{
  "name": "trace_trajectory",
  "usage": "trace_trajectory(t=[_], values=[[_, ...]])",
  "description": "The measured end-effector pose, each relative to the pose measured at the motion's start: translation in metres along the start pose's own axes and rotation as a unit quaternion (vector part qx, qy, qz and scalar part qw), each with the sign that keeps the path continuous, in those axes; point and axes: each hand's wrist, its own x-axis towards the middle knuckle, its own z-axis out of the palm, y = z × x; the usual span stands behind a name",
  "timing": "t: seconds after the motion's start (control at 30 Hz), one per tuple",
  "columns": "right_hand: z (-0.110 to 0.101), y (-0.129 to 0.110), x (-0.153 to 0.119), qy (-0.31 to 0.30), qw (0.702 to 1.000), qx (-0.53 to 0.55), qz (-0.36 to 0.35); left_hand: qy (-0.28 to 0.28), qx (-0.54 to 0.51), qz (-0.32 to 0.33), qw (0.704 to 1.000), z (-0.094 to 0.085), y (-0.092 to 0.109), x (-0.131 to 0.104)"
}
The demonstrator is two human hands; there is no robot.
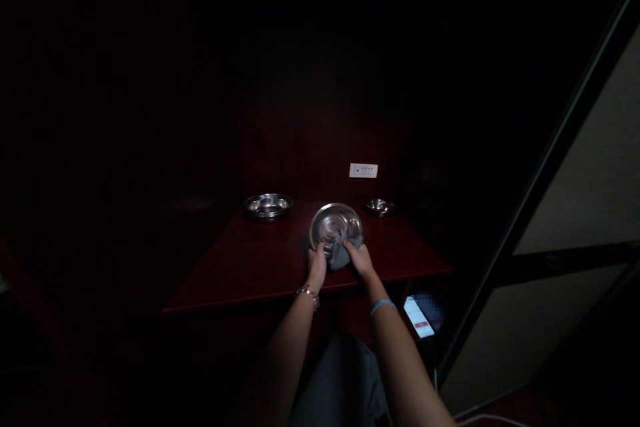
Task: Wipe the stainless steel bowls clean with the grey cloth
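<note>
A shiny round metal bowl (331, 220) is tilted up over the front part of the dark red table, its inside facing me. My left hand (317, 265) grips its lower left rim, thumb on the inner side. In my right hand (359, 259) is a grey cloth (341, 256), pressed against the bowl's lower right inside, with part of it hanging over the rim. The fingers of both hands are hidden behind the bowl and cloth. Another, wider metal bowl (269, 207) stands at the table's back left, and a smaller one (380, 207) at the back right.
The dark red table (225, 275) ends in a front edge near my forearms. A white socket panel (363, 171) is on the wall behind. Below the table's right side is a lit phone (419, 317) with a cable. A framed pale panel (575, 200) leans in at right.
</note>
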Motion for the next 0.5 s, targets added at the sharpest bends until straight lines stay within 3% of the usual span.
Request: trace_trajectory(t=[0.1, 0.27, 0.5], values=[[0.0002, -0.0010, -0.0006, 0.011, 1.000, 0.000, -0.005, -0.028, 0.006, 0.007, 1.000, 0.0011, 0.0000, -0.0026], [-0.0047, -0.0031, -0.0028, 0.051, 0.999, 0.001, -0.012, -0.058, 0.005, 0.071, 0.996, 0.0030, 0.0010, -0.0049], [-0.0083, -0.0045, -0.0048, 0.084, 0.995, 0.047, -0.016, -0.142, 0.016, 0.066, 0.988, 0.0066, 0.0039, -0.0085]])
